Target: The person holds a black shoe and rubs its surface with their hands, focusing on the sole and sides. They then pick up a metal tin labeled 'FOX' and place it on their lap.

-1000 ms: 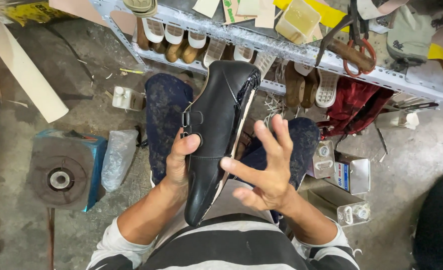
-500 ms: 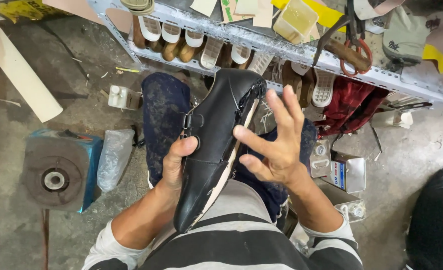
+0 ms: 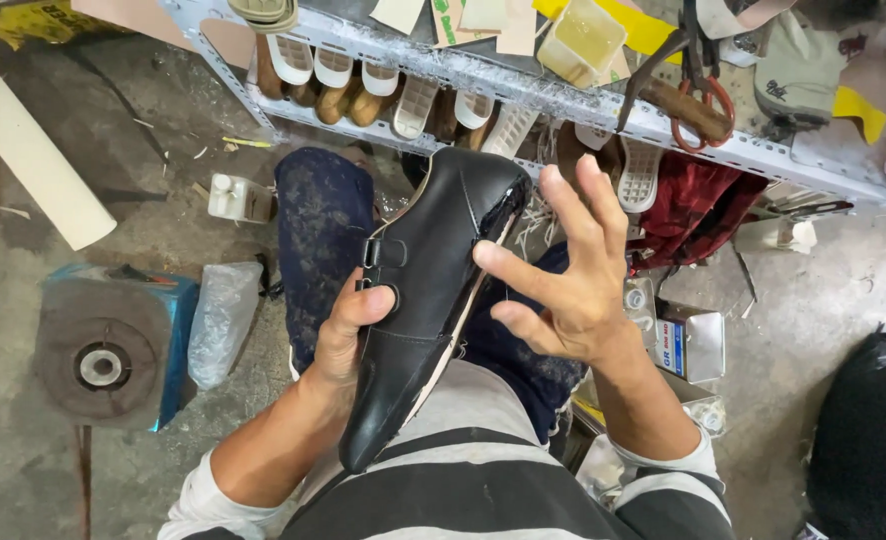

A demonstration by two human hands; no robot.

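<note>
Head view: left hand grips the black leather shoe upper at the strap side, thumb clamped over the buckle strap, heel end resting against the striped shirt over the lap, toe pointing out toward the metal shelf — I read that as bracing it steady. Right hand is spread open, holding nothing, fingers splayed with the index tip touching the sole edge near the toe.
</note>
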